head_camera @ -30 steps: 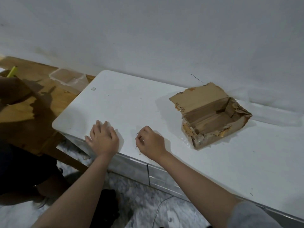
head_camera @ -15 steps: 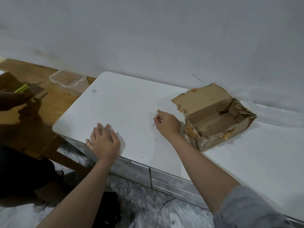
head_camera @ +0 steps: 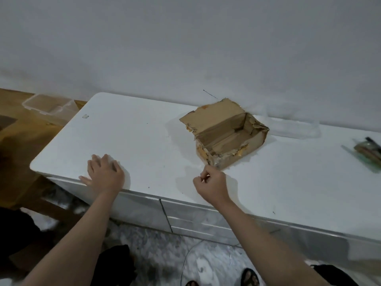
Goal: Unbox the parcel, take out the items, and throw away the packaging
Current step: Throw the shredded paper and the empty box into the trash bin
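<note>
The torn cardboard box (head_camera: 224, 139) lies open on the white table (head_camera: 132, 137), near the wall, and its inside looks empty. My left hand (head_camera: 105, 174) rests palm down at the table's front edge, holding nothing. Just in front of the box's near corner, my right hand (head_camera: 212, 186) hovers with fingers curled into a pinch. Whether something tiny is between those fingertips is too small to tell. A blurred bundle of thin items (head_camera: 369, 151) lies at the far right of the table.
Clear plastic packaging (head_camera: 292, 129) lies against the wall behind the box. A clear plastic container (head_camera: 49, 106) sits on a wooden table (head_camera: 18, 129) to the left. Below are a marble floor, a thin cable (head_camera: 185, 263) and sandalled feet (head_camera: 249, 277).
My right hand reached up to the box's left front corner, then drew back toward me, staying pinched. My left hand stayed put. The view swung right, revealing the bundle.
</note>
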A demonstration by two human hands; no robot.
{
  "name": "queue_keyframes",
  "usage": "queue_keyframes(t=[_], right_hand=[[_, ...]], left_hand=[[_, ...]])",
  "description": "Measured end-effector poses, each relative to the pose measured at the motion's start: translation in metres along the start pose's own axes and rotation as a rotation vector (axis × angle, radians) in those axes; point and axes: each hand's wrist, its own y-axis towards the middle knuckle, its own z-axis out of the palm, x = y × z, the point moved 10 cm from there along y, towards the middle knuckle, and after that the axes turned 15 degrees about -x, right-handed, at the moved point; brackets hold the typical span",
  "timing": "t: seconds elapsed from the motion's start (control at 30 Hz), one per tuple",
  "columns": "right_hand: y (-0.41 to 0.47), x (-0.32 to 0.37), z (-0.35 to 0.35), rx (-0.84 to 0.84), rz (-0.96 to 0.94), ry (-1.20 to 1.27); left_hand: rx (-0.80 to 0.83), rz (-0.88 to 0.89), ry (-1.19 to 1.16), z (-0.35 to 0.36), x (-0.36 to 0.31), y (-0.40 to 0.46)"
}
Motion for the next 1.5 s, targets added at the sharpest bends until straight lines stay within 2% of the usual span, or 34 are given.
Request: queue_keyframes(t=[0.1,0.2,0.33,0.43,0.6,0.67,0.77,0.97,1.1,1.23,1.5], right_hand=[[-0.008,-0.011,-0.055,-0.142,-0.004,0.037],[-0.008,-0.024,-0.105,-0.268,-0.029,0.001],[-0.007,-0.042,-0.178,-0.394,-0.002,-0.037],[-0.009,-0.063,-0.244,-0.502,0.045,-0.07],[-0.025,-0.099,-0.344,-0.652,0.11,-0.134],[-0.035,-0.11,-0.365,-0.665,0.126,-0.134],[-0.044,-0.131,-0.377,-0.643,0.175,-0.125],[-0.034,-0.155,-0.37,-0.574,0.284,-0.014],[-0.032,-0.168,-0.371,-0.544,0.366,0.066],[-0.032,-0.168,-0.371,-0.524,0.373,0.073],[-0.035,-0.174,-0.37,-0.517,0.451,0.157]], left_hand=[[-0.052,0.012,-0.2,-0.007,-0.029,-0.026],[-0.099,0.283,-0.446,-0.019,-0.101,-0.095],[0.008,0.585,-0.654,-0.031,-0.2,-0.209],[0.156,0.742,-0.503,-0.01,-0.257,-0.275],[0.43,0.855,-0.197,0.033,-0.329,-0.339],[0.474,0.959,-0.149,0.042,-0.358,-0.36],[0.429,1.11,-0.09,0.047,-0.375,-0.378],[0.406,1.069,-0.177,0.043,-0.374,-0.373],[0.39,0.963,-0.213,0.04,-0.372,-0.367],[0.406,0.997,-0.119,0.045,-0.373,-0.368],[0.425,0.943,-0.255,0.035,-0.37,-0.37]])
